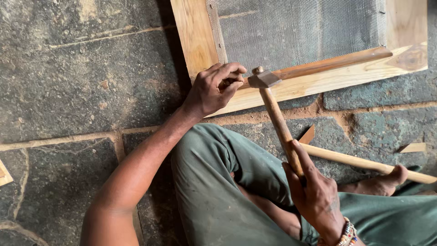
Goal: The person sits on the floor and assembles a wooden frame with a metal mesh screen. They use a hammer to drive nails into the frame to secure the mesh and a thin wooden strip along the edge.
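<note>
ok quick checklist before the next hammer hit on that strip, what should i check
1. Grip on the hammer: right hand is wrapped around the lower handle. Ok.
2. Thin wooden strip held down: left hand presses its near end onto the wooden frame. Ok.
3. Fingers away from the strike point: the left fingertips sit right beside the hammer head. Not ok.
4. Nail in place and upright: hidden by fingers and hammer head. Cannot tell.
5. Wire mesh flat under the strip: looks flat. Ok.
6. Swing path: a loose stick lies by the bare foot, below the handle. Ok.
</note>
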Tool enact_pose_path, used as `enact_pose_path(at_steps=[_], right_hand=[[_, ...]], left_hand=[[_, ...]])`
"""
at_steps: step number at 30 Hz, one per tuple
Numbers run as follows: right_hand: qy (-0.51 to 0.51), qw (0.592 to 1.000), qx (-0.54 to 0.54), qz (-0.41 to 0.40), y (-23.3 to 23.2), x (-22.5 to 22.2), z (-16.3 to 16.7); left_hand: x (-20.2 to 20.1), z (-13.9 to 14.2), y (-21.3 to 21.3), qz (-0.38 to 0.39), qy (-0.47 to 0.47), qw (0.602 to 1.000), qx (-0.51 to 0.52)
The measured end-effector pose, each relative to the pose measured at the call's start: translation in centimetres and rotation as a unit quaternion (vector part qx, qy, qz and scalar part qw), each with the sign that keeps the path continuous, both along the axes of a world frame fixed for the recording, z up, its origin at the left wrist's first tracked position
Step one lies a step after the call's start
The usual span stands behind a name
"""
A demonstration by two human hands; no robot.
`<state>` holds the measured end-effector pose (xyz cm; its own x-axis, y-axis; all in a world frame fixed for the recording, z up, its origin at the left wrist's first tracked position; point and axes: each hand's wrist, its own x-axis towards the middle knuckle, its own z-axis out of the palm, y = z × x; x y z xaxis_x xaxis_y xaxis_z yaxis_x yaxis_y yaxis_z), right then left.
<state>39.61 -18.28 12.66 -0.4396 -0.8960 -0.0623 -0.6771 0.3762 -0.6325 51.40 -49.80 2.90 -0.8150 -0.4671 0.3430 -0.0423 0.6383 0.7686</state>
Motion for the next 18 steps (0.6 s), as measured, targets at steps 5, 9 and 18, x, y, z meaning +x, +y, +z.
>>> enact_pose_path(at_steps=[5, 9, 18], right_hand=[[0.016, 1.000, -0.002, 0.017, -0.7, 0.2, 0.0], [0.029, 0.999, -0.009, 0.029, -1.3, 0.3, 0.5], [0.057, 0.997, 0.021, 0.036, -2.2, 0.4, 1.9]], left_hand=[[0.0, -0.5, -0.1, 0.000, -0.005, 1.000, 0.003], [0.0, -0.6, 0.1, -0.013, 0.000, 1.000, 0.002], [0.1, -0.6, 0.1, -0.021, 0.003, 1.000, 0.008]])
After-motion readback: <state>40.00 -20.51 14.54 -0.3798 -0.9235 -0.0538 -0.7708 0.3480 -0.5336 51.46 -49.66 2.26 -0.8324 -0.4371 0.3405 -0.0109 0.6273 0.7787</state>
